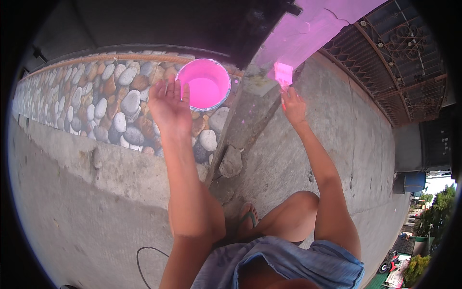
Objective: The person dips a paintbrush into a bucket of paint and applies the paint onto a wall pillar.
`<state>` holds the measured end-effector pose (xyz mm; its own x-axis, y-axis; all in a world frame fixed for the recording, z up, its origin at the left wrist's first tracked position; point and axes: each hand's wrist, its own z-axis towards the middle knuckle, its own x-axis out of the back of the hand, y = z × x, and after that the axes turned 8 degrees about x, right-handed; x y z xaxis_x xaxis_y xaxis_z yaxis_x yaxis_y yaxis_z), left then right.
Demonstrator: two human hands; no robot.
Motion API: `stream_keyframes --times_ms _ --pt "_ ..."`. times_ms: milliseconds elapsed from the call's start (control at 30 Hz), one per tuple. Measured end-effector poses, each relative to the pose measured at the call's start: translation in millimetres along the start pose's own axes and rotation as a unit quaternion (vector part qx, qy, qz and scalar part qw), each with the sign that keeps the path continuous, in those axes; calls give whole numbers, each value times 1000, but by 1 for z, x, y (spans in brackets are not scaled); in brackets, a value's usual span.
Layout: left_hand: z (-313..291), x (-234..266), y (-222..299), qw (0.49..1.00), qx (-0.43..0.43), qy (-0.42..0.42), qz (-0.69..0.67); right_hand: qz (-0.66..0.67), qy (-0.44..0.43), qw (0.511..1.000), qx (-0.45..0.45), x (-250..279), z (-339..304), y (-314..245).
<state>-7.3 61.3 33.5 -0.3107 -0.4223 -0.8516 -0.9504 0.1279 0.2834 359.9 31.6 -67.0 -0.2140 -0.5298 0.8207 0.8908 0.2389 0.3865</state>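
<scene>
The right hand (294,107) has its fingers closed around a brush (285,86), whose bristles (283,73) are at the lower edge of the pink wall (308,33). The left hand (172,110) holds nothing; its fingers are loosely open, near the bucket (207,64) of pink paint (204,94).

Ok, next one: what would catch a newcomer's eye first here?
The vivid pink paint in the round bucket stands out first, at upper centre on the pebble-patterned surface, beside the open left hand. Next come the pink-coated paintbrush in the right hand and, above it, the paler pink wall.
</scene>
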Motion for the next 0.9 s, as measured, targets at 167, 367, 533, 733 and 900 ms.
stream_keyframes --times_ms 167,367,533,733,900 --pt "-4 -1 3 1000 -1 -13 6 110 -150 982 -42 -21 10 -15" --pt "-4 1 8 1000 8 3 -29 93 -86 989 -79 17 52 22" --pt "-5 -1 12 1000 -9 -1 -11 150 85 973 -152 94 64 3" --pt "4 7 8 999 16 -13 -40 200 -134 969 -58 21 57 -9" --pt "-6 2 12 1000 0 1 -23 135 -133 981 -50 20 81 8"
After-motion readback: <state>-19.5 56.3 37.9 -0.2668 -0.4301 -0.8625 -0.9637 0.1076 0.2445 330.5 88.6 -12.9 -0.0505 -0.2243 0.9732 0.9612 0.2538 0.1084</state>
